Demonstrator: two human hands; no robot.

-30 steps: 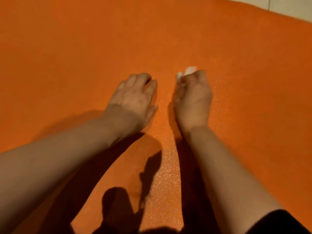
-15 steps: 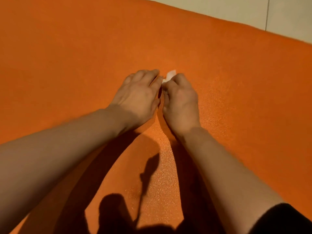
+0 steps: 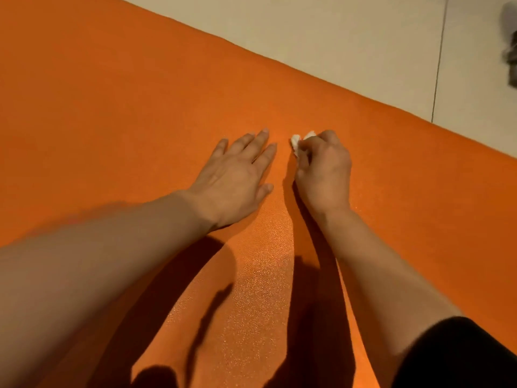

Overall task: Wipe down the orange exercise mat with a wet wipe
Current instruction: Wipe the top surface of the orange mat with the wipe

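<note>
The orange exercise mat (image 3: 112, 107) fills most of the view, its grainy surface shining between my forearms. My right hand (image 3: 324, 169) is curled round a small white wet wipe (image 3: 296, 142), which pokes out past the fingers and lies against the mat. Most of the wipe is hidden inside the fist. My left hand (image 3: 237, 175) rests flat on the mat just left of it, fingers straight and slightly spread, holding nothing.
Pale floor tiles (image 3: 335, 37) lie beyond the mat's far edge, which runs diagonally from top left to right. A dark blurred object (image 3: 510, 46) sits on the tiles at the far right edge. Shadows of my arms fall across the near mat.
My left hand has uncurled from beside the wipe and now lies flat with fingers spread. The hands have drawn apart, and the view has tilted up, showing more floor.
</note>
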